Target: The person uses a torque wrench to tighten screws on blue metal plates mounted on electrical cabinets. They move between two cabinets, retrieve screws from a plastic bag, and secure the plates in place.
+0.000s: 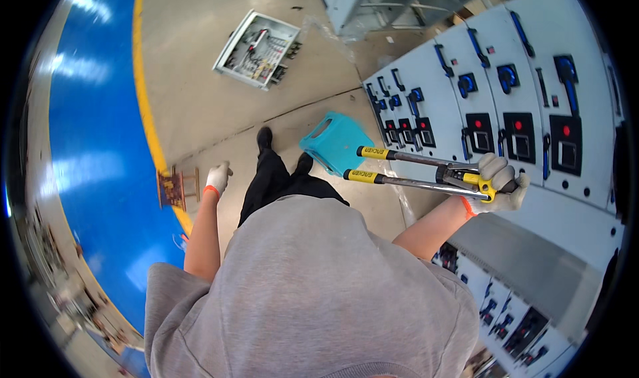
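Observation:
My right hand (499,185), in a whitish work glove with an orange cuff, is closed around the head end of a long-handled hand riveter (426,184). The tool's two metal arms stretch leftward, slightly apart, and end in yellow-and-black grips. Part of its yellow head is hidden by my fingers. At my left side hangs my left hand (218,177), gloved the same way, with its fingers curled in and nothing visible in them. A turquoise plastic stool (339,141) stands by my feet, below the riveter's grips.
Grey switchgear cabinets (446,98) with blue handles and red buttons line the right side. Ahead lies an open metal box (258,49) with wiring inside. A small brown wooden stool (174,188) stands left, by the yellow line (148,105) bordering the blue floor (93,145). Plastic film (333,37) lies on the floor.

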Demonstrator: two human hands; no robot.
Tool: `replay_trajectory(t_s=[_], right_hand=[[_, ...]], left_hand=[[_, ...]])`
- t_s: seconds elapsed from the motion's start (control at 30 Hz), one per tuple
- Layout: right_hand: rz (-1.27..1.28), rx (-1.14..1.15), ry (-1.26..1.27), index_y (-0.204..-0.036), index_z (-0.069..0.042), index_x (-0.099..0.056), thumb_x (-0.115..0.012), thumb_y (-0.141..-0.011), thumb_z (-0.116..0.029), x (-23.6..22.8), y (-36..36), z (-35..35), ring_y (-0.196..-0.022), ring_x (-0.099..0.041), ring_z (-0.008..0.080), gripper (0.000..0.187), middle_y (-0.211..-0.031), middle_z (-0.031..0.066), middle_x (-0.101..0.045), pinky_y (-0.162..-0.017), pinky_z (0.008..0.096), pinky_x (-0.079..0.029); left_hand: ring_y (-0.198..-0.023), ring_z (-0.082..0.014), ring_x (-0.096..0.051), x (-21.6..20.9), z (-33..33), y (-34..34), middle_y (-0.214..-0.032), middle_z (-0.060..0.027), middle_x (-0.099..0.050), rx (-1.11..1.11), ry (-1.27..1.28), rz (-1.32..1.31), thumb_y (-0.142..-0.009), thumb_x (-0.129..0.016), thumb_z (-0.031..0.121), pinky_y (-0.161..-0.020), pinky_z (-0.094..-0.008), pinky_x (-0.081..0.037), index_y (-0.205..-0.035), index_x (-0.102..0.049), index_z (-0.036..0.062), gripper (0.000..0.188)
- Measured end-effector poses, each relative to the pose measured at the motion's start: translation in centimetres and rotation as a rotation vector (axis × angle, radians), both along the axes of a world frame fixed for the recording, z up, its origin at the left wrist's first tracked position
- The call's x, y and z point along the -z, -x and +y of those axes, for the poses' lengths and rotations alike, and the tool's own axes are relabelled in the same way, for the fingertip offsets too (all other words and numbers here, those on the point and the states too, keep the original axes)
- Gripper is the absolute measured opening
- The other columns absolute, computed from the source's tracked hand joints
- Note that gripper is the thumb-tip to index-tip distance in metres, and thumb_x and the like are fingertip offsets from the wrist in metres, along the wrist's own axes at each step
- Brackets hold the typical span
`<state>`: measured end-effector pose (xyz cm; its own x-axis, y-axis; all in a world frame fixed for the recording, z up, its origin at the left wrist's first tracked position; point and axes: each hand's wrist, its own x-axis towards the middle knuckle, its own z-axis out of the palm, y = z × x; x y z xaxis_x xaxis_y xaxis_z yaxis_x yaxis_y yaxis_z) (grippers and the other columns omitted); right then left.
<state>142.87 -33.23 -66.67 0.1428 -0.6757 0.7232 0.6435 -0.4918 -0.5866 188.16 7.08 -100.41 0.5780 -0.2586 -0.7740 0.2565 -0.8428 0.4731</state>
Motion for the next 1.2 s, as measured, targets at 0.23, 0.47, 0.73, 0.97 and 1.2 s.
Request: replay_trajectory(t_s=[0.23, 0.47, 0.73, 0.97, 1.2], right_hand=[[-0.200, 0.742, -0.405, -0.079, -0.013, -0.071, -0.055, -0.092, -0.028, -3.6, -2.1, 4.0, -0.048, -0.024, 0.0157, 0.025, -0.051, -0.0017, -0.027, -0.050, 0.0350, -0.024], [-0.254, 1.220, -0.376, -0.058, -0.022, -0.034, -0.053, -0.095, -0.031, -8.1, -3.6, 10.2, -0.049, -0.022, 0.0132, 0.043, -0.050, -0.0032, -0.024, -0.050, 0.0331, -0.020], [-0.273, 1.628, -0.354, -0.053, -0.021, -0.030, -0.044, -0.102, -0.034, -8.3, -5.8, 19.4, -0.043, -0.027, 0.0157, 0.053, -0.047, 0.0001, -0.026, -0.047, 0.0344, -0.024], [-0.315, 1.711, -0.287, -0.063, -0.020, -0.043, -0.040, -0.106, -0.031, -6.0, -3.3, 26.7, -0.045, -0.026, 0.0156, 0.045, -0.048, -0.0001, -0.029, -0.047, 0.0336, -0.025], [-0.222, 1.705, -0.046, -0.102, -0.016, -0.071, -0.038, -0.107, -0.025, -5.0, 2.1, 20.7, -0.045, -0.027, 0.0140, 0.035, -0.049, -0.0015, -0.029, -0.045, 0.0300, -0.029]], left_hand=[[-0.049, -0.0144, -0.045, 1.2, -15.8, -5.9, -0.065, -0.0025, -0.050, 0.985, -0.336, 0.525, -0.089, -0.067, 0.048, -0.047, -0.0326, -0.036, -0.093, -0.071, 0.0070, 0.041], [-0.074, -0.0201, -0.064, 3.3, -28.6, -14.9, -0.087, -0.0116, -0.068, 1.235, -0.294, 0.997, -0.090, -0.068, 0.028, -0.062, -0.0344, -0.052, -0.119, -0.073, 0.0041, 0.038], [-0.067, -0.0272, -0.065, 5.7, -43.0, -10.3, -0.072, -0.0145, -0.067, 1.217, -0.048, 0.300, -0.092, -0.061, 0.044, -0.061, -0.0423, -0.048, -0.098, -0.076, -0.0007, 0.047], [-0.107, -0.0501, -0.064, -6.2, -58.2, 5.7, -0.100, -0.0371, -0.066, 1.518, 0.575, -0.162, -0.094, -0.057, 0.046, -0.091, -0.0517, -0.050, -0.103, -0.073, -0.0007, 0.050], [-0.052, -0.0296, -0.061, -34.4, -75.2, 23.4, -0.056, -0.0107, -0.054, 1.223, 1.470, -0.439, -0.092, -0.066, 0.030, -0.056, -0.0413, -0.049, -0.129, -0.066, 0.0138, 0.040]])
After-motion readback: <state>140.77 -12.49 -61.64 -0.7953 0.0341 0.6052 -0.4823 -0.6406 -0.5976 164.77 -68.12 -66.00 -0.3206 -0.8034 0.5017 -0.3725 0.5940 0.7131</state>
